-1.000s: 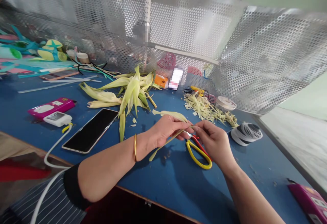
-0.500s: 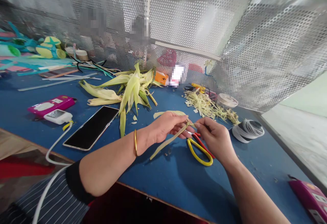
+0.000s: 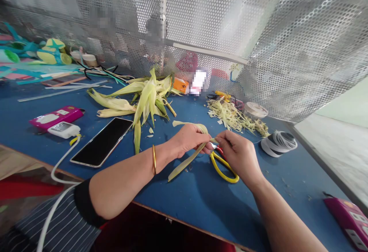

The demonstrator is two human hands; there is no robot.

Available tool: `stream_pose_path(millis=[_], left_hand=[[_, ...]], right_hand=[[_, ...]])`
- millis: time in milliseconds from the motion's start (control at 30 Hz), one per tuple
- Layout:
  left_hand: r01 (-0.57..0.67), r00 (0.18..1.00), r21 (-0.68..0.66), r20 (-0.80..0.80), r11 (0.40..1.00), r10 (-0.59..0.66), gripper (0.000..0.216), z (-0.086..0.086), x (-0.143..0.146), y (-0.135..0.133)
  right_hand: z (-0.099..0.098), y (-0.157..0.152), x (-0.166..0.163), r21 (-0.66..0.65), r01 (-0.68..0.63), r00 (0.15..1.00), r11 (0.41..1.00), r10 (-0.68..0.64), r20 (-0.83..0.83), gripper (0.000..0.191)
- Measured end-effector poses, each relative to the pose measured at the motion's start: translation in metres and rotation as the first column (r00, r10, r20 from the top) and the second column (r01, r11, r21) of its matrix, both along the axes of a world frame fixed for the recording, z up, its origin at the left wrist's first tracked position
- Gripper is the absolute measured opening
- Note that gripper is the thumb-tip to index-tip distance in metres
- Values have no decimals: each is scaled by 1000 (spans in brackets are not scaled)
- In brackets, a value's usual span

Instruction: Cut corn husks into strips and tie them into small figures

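My left hand [image 3: 188, 139] and my right hand [image 3: 237, 154] meet over the blue table [image 3: 186, 202], both pinching one narrow strip of corn husk [image 3: 185, 162] whose free end trails down to the left. A second pale husk piece [image 3: 189, 124] curls behind my left hand. Yellow-handled scissors [image 3: 222, 167] lie on the table just under my right hand. A gold bangle sits on my left wrist.
A pile of green corn husks [image 3: 146, 96] lies behind, shredded husk scraps [image 3: 232, 117] to the right. A black phone [image 3: 102, 140], a pink power bank [image 3: 56, 116] with white charger, a roll of white tape [image 3: 277, 142] and a perforated metal screen [image 3: 218, 33] surround the spot.
Both hands stay pinched on the husk strip and have shifted slightly; the strip's free end now hangs lower toward the table.
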State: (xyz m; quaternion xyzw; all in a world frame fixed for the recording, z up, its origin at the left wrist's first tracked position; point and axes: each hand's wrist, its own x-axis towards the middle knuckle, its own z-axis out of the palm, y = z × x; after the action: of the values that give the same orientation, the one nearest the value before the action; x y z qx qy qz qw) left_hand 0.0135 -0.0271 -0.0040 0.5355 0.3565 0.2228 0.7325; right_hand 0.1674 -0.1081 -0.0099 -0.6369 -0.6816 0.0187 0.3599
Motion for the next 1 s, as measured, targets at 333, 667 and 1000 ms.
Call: stream_pose_path(millis=[333,667,1000], left_hand=[[81,990,-61,125,995,-73,14,0,-7,7],[5,987,-57,158,998,4,6,2,-7,7],[-122,977,-43,170,992,128,16,-12,0,3]], right_hand=[[-1,3,10,-78,30,997,997,-36,-75,22],[5,-2,-8,177,-350,845,920,228,484,21],[-6,1,-9,148,-493,729,857,314,609,32]])
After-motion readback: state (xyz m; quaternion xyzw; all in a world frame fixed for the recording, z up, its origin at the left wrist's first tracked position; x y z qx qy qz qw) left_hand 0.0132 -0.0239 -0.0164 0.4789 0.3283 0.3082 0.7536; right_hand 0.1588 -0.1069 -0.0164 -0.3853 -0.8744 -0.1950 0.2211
